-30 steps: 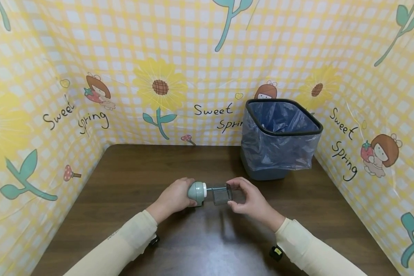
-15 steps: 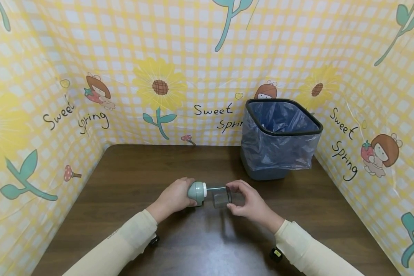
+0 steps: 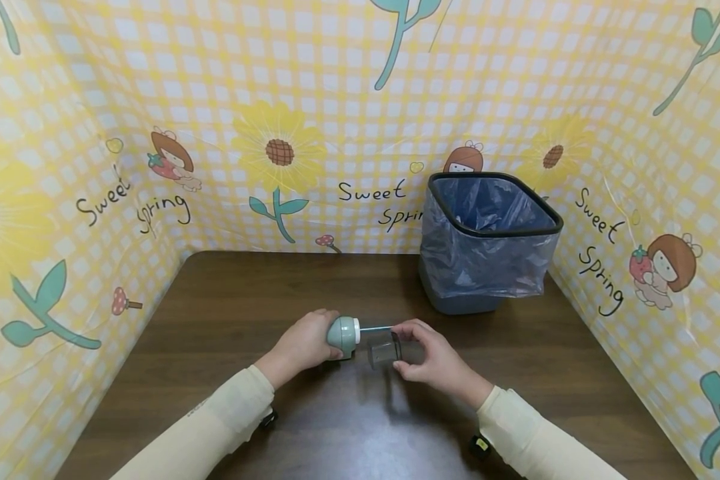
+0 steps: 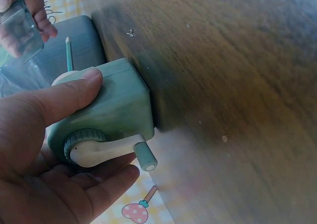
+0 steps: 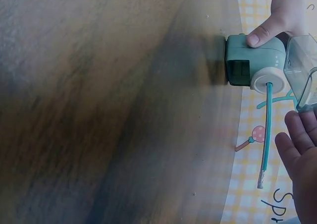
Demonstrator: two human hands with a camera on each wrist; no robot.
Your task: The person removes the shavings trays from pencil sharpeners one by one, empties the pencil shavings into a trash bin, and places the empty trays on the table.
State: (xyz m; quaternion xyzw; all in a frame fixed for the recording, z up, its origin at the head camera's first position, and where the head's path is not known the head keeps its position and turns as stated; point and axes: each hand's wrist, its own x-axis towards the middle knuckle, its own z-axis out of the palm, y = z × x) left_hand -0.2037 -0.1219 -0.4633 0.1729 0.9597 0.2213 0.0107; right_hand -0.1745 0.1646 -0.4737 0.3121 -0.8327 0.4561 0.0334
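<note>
My left hand [image 3: 305, 341] grips a green pencil sharpener [image 3: 341, 337] lying close over the table. Its white crank with a green knob [image 4: 145, 156] shows in the left wrist view, thumb on the housing. A teal pencil [image 5: 268, 130] sticks out of the white round collar, its eraser end free. Beside the collar, the sharpener has a dark square opening [image 5: 241, 72]. Between thumb and fingers, my right hand [image 3: 437, 357] holds a clear grey shavings drawer [image 3: 383, 351] by one end. The drawer is tilted, apart from the sharpener, and on the near side of the pencil.
At the back right of the brown wooden table [image 3: 276, 280] stands a blue-grey bin [image 3: 462, 303] with a black rim and a clear bag liner. Yellow checked cloth [image 3: 348, 87] walls three sides. Small light specks [image 4: 130, 32] lie on the tabletop.
My right hand has lowered the drawer slightly toward me and tilted it, so more of the pencil shows beyond it. The left hand and the sharpener have stayed in place.
</note>
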